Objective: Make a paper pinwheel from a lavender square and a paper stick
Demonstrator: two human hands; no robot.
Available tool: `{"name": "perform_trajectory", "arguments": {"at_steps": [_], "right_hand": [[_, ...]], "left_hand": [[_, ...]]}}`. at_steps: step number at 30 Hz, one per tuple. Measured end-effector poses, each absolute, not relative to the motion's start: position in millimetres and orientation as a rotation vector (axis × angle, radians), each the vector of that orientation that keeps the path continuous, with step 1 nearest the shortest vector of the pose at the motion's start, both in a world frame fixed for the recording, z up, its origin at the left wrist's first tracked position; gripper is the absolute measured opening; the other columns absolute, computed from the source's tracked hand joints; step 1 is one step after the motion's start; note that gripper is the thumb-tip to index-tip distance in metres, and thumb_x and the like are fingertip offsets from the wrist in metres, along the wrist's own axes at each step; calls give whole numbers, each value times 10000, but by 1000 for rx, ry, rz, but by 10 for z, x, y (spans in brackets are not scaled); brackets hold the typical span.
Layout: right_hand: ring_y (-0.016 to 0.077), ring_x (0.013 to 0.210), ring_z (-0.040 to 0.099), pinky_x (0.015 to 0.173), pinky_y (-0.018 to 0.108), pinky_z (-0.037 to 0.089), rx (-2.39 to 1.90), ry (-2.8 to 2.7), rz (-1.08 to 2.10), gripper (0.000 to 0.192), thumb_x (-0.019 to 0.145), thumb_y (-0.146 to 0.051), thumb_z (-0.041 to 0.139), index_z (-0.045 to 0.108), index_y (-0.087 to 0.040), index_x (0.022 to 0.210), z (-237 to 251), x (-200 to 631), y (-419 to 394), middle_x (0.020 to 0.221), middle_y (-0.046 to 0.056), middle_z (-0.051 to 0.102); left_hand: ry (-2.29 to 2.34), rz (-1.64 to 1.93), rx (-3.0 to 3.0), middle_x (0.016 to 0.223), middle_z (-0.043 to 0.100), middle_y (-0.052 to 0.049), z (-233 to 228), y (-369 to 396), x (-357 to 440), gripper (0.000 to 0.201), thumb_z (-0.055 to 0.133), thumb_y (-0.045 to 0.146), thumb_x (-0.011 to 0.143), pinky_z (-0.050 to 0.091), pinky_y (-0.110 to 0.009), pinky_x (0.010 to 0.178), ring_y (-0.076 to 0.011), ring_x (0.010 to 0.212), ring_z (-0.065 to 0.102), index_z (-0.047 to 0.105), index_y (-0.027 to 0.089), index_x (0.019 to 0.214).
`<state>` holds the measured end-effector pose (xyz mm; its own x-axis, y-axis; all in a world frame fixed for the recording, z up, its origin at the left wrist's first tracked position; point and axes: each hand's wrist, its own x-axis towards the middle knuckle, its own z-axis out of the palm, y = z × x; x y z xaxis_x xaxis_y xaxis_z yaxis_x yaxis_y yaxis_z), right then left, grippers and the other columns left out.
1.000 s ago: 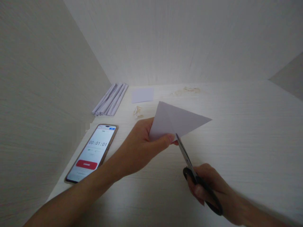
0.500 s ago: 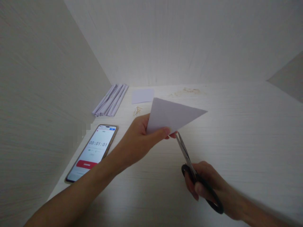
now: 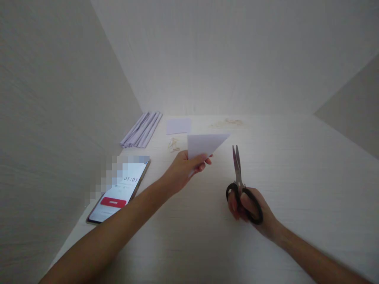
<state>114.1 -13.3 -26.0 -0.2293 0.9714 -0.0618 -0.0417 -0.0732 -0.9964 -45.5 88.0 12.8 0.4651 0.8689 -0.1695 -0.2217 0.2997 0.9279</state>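
Observation:
A folded sheet of white paper point(image 3: 204, 144), pointed at its right end, is pinched in my left hand point(image 3: 185, 167), thumb on its near face. Its lower part is partly covered by my fingers. My right hand point(image 3: 257, 209) grips a pair of scissors point(image 3: 237, 173) by the black handles, with thumb and fingers in the loops. The blades point away from me and stand slightly apart. A gap separates the scissors from the paper, which lies to their left.
A bundle of rolled paper tubes point(image 3: 143, 130) lies at the back left, beside a flat piece of paper point(image 3: 179, 126). Small thin tan bits point(image 3: 174, 145) and rubber-band-like strands point(image 3: 232, 121) rest on the table. A phone point(image 3: 118, 193) showing a timer lies left of my forearm.
The scissors have swung upright and come away from the paper. My left hand has turned the paper, so its top edge now runs level and it looks smaller.

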Motion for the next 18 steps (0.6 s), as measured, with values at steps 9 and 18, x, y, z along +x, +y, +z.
{"name": "perform_trajectory", "arguments": {"at_steps": [9, 18], "right_hand": [[70, 426, 364, 413, 213, 267, -1556, -1371, 934, 380, 745, -487, 465, 489, -156, 560, 21, 1544, 334, 496, -11, 456], [159, 678, 545, 549, 231, 345, -2176, -1906, 208, 176, 758, -259, 484, 548, -124, 849, 38, 1917, 1510, 801, 99, 631]], "left_hand": [[756, 760, 761, 495, 485, 32, -183, 679, -381, 221, 698, 216, 538, 246, -164, 412, -13, 422, 390, 523, 95, 602], [602, 670, 734, 488, 461, 35, -269, 632, -403, 275, 689, 295, 570, 210, -172, 398, -15, 414, 358, 483, 114, 584]]}}
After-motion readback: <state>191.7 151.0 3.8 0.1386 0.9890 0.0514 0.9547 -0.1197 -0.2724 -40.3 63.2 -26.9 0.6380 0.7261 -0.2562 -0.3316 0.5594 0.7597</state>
